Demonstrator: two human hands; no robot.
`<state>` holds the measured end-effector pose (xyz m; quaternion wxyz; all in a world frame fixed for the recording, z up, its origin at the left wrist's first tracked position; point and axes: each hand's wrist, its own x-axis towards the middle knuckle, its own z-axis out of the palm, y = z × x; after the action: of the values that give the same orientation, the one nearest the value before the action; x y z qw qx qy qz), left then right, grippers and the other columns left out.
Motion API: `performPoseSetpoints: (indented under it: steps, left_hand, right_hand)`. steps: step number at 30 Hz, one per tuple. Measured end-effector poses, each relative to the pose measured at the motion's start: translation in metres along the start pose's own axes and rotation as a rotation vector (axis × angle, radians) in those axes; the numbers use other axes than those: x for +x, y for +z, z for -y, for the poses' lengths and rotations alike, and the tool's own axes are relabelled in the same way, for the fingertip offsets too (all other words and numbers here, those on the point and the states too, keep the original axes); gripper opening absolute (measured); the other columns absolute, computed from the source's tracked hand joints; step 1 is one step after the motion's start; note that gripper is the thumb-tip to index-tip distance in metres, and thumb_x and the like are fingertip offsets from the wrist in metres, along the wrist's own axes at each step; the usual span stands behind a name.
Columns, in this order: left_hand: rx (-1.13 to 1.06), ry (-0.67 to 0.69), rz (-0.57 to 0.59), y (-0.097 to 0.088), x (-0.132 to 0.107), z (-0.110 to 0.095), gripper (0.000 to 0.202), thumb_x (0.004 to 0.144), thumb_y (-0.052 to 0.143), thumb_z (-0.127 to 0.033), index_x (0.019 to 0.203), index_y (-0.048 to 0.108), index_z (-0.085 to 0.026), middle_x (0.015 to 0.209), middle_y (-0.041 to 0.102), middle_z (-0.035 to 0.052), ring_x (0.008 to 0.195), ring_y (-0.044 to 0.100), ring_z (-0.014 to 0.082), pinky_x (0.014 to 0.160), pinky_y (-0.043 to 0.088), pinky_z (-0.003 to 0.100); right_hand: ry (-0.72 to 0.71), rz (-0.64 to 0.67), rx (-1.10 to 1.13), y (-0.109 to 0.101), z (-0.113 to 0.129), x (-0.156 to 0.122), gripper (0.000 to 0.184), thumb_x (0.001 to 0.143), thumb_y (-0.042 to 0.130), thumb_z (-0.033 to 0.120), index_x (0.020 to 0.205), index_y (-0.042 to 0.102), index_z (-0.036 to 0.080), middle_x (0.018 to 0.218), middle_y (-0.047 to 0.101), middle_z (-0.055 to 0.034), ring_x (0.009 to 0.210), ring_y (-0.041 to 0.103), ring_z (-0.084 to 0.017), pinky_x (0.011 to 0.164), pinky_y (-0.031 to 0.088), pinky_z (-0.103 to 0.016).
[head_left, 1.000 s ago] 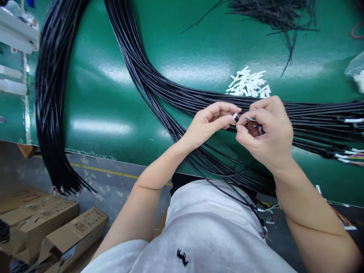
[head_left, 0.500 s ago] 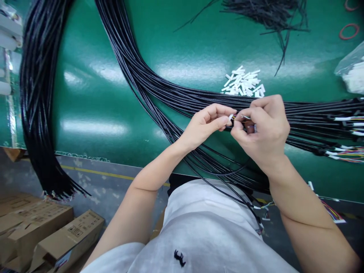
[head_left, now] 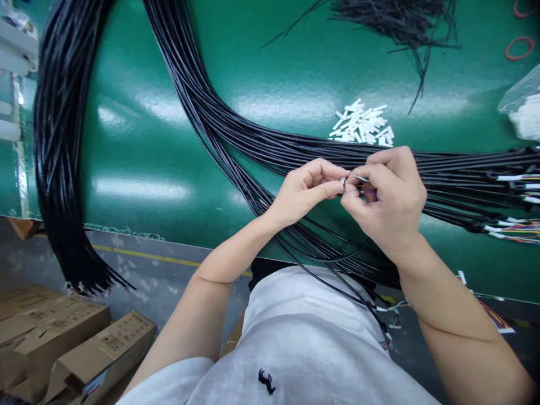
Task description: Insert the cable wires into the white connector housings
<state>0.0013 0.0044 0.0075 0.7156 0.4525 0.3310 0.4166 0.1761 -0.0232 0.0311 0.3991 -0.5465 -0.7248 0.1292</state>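
My left hand [head_left: 310,187] pinches a small white sleeve [head_left: 343,180] between thumb and forefinger. Close against it, my right hand [head_left: 390,194] has its fingers closed on thin coloured wires [head_left: 360,179], whose ends show between the fingers. The two sets of fingertips almost meet, so they partly hide how the wires and sleeve fit together. Both hands are above a long bundle of black cables [head_left: 244,130] that runs across the green table [head_left: 139,152]. Just beyond my hands lies a heap of short white tubes [head_left: 363,125].
Another black cable bundle [head_left: 63,146] hangs over the table edge at left. A pile of thin black strips [head_left: 388,19], a red ring [head_left: 519,48] and a plastic bag of white pieces [head_left: 527,109] lie farther back. Cardboard boxes [head_left: 99,349] stand on the floor.
My hands have moved slightly closer together, and my right fingers have shifted a little left and down toward the sleeve. Less of the wires shows between the fingertips.
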Motion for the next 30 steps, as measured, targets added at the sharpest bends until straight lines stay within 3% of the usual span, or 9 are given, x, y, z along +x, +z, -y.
performPoseSetpoints:
  steps: [5, 8, 11, 15, 18, 24, 30]
  left_hand:
    - [0.057, -0.009, -0.017, 0.000, -0.001, -0.004, 0.036, 0.085, 0.087, -0.053, 0.097, 0.074, -0.022, 0.096, 0.078, 0.0013, 0.082, 0.070, 0.0103, 0.076, 0.059, 0.025]
    - [0.080, 0.025, -0.071, -0.002, 0.003, -0.002, 0.034, 0.086, 0.085, -0.051, 0.102, 0.074, -0.024, 0.095, 0.075, 0.0009, 0.083, 0.067, 0.0101, 0.073, 0.057, 0.023]
    - [0.064, 0.065, -0.111, -0.006, 0.006, 0.002, 0.027, 0.088, 0.079, -0.045, 0.102, 0.073, -0.023, 0.096, 0.072, 0.0000, 0.080, 0.062, 0.0080, 0.069, 0.053, 0.021]
    - [0.053, 0.062, -0.109, -0.008, 0.007, 0.004, 0.018, 0.088, 0.074, -0.037, 0.099, 0.072, -0.022, 0.090, 0.066, -0.0015, 0.073, 0.055, 0.0064, 0.068, 0.051, 0.020]
    - [0.063, 0.058, -0.105, -0.007, 0.007, 0.001, 0.020, 0.088, 0.076, -0.041, 0.097, 0.071, -0.023, 0.083, 0.062, -0.0029, 0.071, 0.053, 0.0065, 0.069, 0.051, 0.020]
    - [0.110, 0.115, -0.074, 0.001, 0.002, -0.007, 0.035, 0.090, 0.079, -0.056, 0.095, 0.071, -0.023, 0.087, 0.068, -0.0014, 0.072, 0.059, 0.0064, 0.070, 0.053, 0.022]
    - [0.132, 0.104, -0.065, 0.003, 0.000, -0.007, 0.036, 0.090, 0.079, -0.059, 0.092, 0.073, -0.023, 0.086, 0.069, -0.0019, 0.070, 0.060, 0.0060, 0.066, 0.052, 0.022]
  right_hand:
    - [0.039, 0.003, 0.107, -0.001, 0.000, 0.003, 0.012, 0.087, 0.066, 0.017, 0.082, 0.062, 0.027, 0.092, 0.066, -0.0048, 0.066, 0.057, -0.017, 0.054, 0.048, -0.034]
    - [0.109, 0.089, 0.291, 0.001, -0.008, 0.006, 0.012, 0.085, 0.066, 0.017, 0.090, 0.063, 0.027, 0.094, 0.066, -0.0022, 0.070, 0.060, -0.016, 0.055, 0.048, -0.030]
    - [0.204, 0.182, 0.457, 0.001, -0.018, 0.007, 0.019, 0.085, 0.068, 0.019, 0.102, 0.064, 0.028, 0.096, 0.069, 0.0011, 0.061, 0.057, -0.011, 0.050, 0.045, -0.026]
    - [0.313, 0.207, 0.591, -0.001, -0.025, 0.009, 0.006, 0.092, 0.072, 0.029, 0.095, 0.068, 0.027, 0.071, 0.062, 0.0054, 0.052, 0.054, -0.010, 0.048, 0.045, -0.025]
    - [0.380, 0.170, 0.661, -0.001, -0.024, 0.011, 0.014, 0.095, 0.073, 0.039, 0.090, 0.069, 0.027, 0.069, 0.059, 0.0050, 0.054, 0.056, -0.012, 0.050, 0.048, -0.026]
    - [0.202, 0.031, 0.410, -0.003, -0.011, 0.013, 0.022, 0.090, 0.074, 0.030, 0.072, 0.063, 0.026, 0.074, 0.058, 0.0010, 0.065, 0.053, -0.015, 0.052, 0.038, -0.030]
    - [0.089, 0.010, 0.323, -0.004, -0.006, 0.011, 0.012, 0.084, 0.071, 0.017, 0.079, 0.068, 0.027, 0.080, 0.062, -0.0009, 0.071, 0.058, -0.016, 0.052, 0.042, -0.030]
